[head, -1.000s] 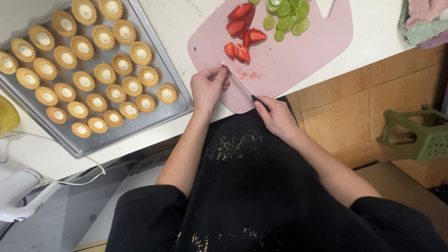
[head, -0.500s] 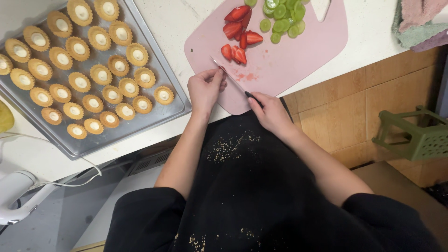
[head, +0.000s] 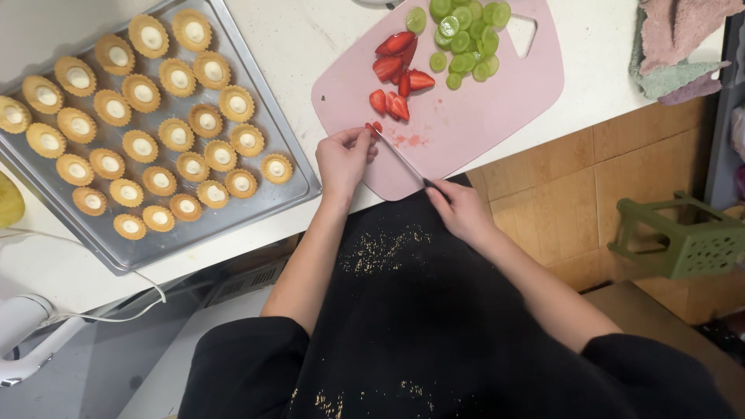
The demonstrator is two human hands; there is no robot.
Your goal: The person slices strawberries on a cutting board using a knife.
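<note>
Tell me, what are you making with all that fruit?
A person is cutting a strawberry piece on a pink board. The left hand holds it and the right hand holds a knife. More strawberry slices and green fruit slices lie on the board. A tray of small tart shells sits beside it.

A small red strawberry piece [head: 375, 126] sits on the pink cutting board [head: 466, 132] (near edge), the thin knife [head: 400, 154] slanting beside it.
</note>
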